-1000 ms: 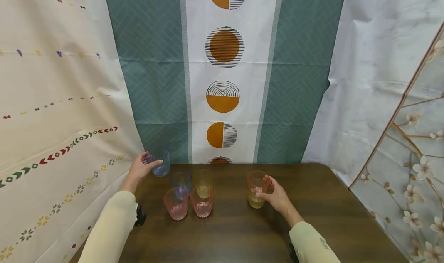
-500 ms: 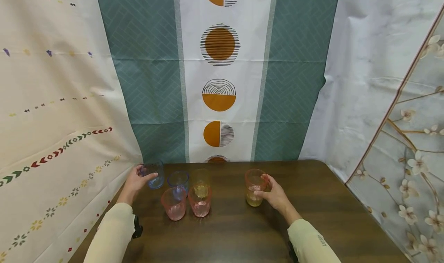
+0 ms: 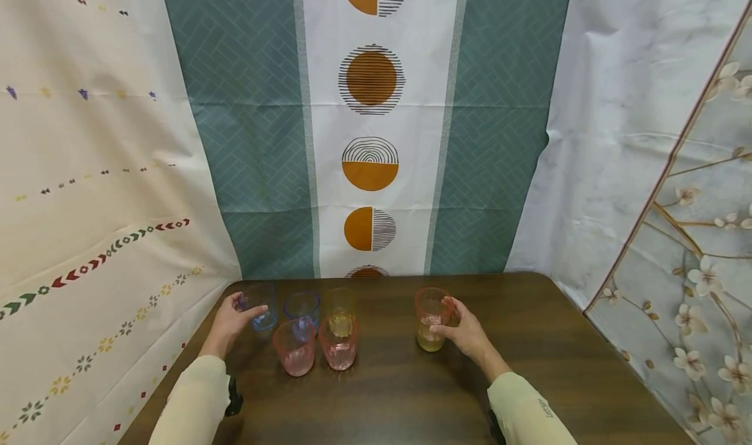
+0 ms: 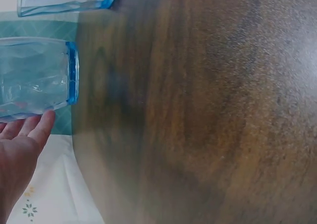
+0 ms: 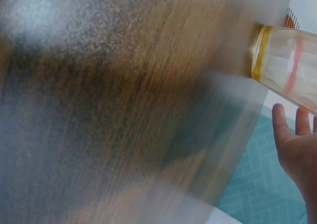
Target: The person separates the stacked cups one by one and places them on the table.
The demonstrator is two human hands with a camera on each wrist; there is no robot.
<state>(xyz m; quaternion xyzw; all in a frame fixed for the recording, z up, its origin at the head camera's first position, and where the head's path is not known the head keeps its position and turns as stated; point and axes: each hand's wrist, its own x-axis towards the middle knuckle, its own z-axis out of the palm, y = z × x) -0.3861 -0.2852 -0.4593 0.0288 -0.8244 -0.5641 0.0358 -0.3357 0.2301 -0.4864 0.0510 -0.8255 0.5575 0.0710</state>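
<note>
My left hand (image 3: 230,321) grips a clear blue glass (image 3: 264,299) around its side, low over the far left corner of the table. In the left wrist view the blue glass's (image 4: 37,78) thick base faces the wood, with my fingers (image 4: 42,127) along its wall. My right hand (image 3: 467,334) holds a pink glass (image 3: 431,301) nested in a yellow glass (image 3: 431,342), right of the middle. A pink band shows through the yellow one's wall in the right wrist view. Between the hands stand a second blue glass (image 3: 302,305), a yellow glass (image 3: 339,299) and two pink glasses (image 3: 296,350).
The dark wooden table (image 3: 388,399) ends at a patterned green and white curtain (image 3: 376,125) behind. A cream cloth (image 3: 106,203) hangs along the left side and a floral white one (image 3: 664,236) along the right.
My left hand has lowered the blue glass toward the table and shifted slightly left, beside the other blue glass. The right hand keeps its hold on the nested glasses in about the same place.
</note>
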